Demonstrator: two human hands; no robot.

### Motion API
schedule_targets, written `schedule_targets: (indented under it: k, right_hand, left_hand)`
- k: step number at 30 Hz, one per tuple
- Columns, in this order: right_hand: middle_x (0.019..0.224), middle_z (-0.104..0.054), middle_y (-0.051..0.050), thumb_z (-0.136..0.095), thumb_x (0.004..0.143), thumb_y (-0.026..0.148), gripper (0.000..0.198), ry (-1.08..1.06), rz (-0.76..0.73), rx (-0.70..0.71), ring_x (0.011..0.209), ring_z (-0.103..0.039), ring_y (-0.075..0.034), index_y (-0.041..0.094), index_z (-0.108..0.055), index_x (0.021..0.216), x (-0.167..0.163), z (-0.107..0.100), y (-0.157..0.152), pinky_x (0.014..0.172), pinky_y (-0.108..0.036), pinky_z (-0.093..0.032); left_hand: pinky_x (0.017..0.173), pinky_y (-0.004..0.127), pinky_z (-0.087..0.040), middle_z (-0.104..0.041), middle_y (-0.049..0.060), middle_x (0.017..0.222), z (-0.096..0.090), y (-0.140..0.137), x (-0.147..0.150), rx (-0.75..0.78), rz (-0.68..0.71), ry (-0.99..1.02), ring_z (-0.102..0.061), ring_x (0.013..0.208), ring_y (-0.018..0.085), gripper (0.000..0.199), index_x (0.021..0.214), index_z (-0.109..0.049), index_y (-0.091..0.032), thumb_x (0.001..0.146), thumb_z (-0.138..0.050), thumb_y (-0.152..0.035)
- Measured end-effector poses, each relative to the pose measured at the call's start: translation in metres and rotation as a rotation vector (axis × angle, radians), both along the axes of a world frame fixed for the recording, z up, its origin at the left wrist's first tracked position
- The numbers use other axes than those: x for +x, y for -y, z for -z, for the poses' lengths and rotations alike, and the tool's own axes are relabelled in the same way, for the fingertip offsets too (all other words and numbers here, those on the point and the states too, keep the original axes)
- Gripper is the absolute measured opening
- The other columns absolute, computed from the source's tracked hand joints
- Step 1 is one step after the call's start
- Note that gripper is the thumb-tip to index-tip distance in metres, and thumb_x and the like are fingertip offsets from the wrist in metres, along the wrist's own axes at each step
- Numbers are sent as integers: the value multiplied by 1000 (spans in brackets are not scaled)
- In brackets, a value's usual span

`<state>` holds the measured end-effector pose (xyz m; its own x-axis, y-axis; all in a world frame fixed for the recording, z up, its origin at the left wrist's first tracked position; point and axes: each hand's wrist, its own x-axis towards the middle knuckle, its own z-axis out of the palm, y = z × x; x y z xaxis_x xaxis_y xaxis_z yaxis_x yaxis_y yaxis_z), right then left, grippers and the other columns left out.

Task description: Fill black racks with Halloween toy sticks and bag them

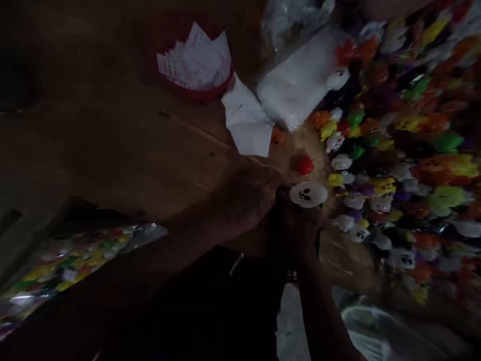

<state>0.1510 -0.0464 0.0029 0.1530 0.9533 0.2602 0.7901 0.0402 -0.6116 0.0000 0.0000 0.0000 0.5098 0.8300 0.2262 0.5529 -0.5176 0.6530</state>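
A small white toy with a black skull-like face (308,194) shows at the upper end of my right hand (303,225), whose fingers are closed around its lower side. Close to its left edge is my left hand (255,195), with the fingers curled in. Darkness and blur hide what the left fingers hold, if anything. Just above the white toy lies a small red toy (305,165) on the brown table (188,155). An orange toy (278,136) with dark markings sits beyond it, partly covered by a white paper sheet (250,123).
A large pile of colourful small toys (398,175) fills the right side. At the back stand a red bowl (203,95) of printed papers (199,57) and a clear plastic bag of white material (296,75). Lower left is a bag of colourful pieces (71,265).
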Motion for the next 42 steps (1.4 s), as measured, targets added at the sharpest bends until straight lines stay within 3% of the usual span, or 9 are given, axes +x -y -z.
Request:
schedule_targets:
  k: [6, 12, 21, 25, 27, 30, 34, 37, 42]
  right_hand:
    - [83, -79, -7, -69, 92, 35, 18, 27, 70, 130, 78, -74, -23, 22, -76, 81, -6, 12, 1, 74, -37, -59]
    - [92, -77, -9, -66, 96, 30, 18, -54, 20, 221, 83, -72, -20, 19, -76, 86, -14, 17, 1, 76, -31, -58]
    - [99, -79, -7, -69, 93, 28, 14, -73, -132, 61, 91, -74, -22, 21, -80, 98, 11, -11, 2, 80, -30, -57]
    - [103, -78, -12, -58, 96, 27, 23, 136, 340, -12, 89, -72, -24, 19, -78, 101, 65, -33, 13, 80, -35, -55]
    - [105, -75, -16, -57, 98, 33, 25, 276, 585, -62, 91, -71, -27, 17, -77, 96, 89, -35, 9, 81, -38, -54]
    - [111, -72, -20, -62, 95, 39, 27, 385, 741, -114, 101, -68, -32, 15, -74, 91, 108, -26, -8, 91, -45, -51]
    - [105, -71, -19, -64, 93, 40, 27, 347, 757, -66, 106, -65, -35, 15, -72, 89, 111, -15, -31, 105, -58, -43]
    - [98, -72, -15, -67, 89, 38, 22, 234, 784, -23, 98, -66, -33, 16, -72, 88, 112, -23, -35, 101, -61, -44]
    - [94, -74, -11, -61, 92, 38, 24, 45, 490, 125, 81, -66, -23, 19, -70, 102, 90, -40, -10, 82, -42, -54]
  left_hand:
    - [112, 43, -50, -74, 11, 116, 5, 1, -3, -1, 1, 70, -67, 120, 26, 22, 108, -67, -16, 97, -49, -11]
    - [109, 41, -53, -75, 8, 120, 20, 1, -2, 138, -37, 126, -68, 118, 26, 37, 115, -69, -18, 86, -53, -3]
    - [93, 38, -59, -78, 11, 104, 28, -4, 3, 290, -67, 116, -74, 101, 29, 21, 102, -72, -16, 83, -64, -10]
    - [80, 32, -58, -78, 9, 91, 26, -13, 6, 329, -23, 70, -75, 84, 24, 7, 93, -72, -17, 90, -71, -23]
    - [75, 31, -56, -76, 7, 82, 27, -17, 9, 352, 13, 42, -73, 77, 23, 14, 84, -70, -19, 94, -71, -29]
    - [71, 32, -55, -76, 8, 80, 30, -21, 12, 408, 51, 39, -73, 75, 23, 20, 83, -70, -18, 97, -67, -32]
    - [74, 35, -57, -76, 10, 85, 34, -21, 11, 459, 66, 33, -73, 77, 24, 20, 89, -72, -16, 99, -67, -32]
    - [80, 36, -58, -77, 10, 90, 34, -22, 9, 415, 69, -40, -74, 83, 25, 18, 95, -74, -17, 97, -71, -34]
    - [82, 36, -59, -77, 11, 97, 31, -23, 8, 360, 91, -85, -74, 90, 26, 16, 99, -74, -15, 94, -73, -30]
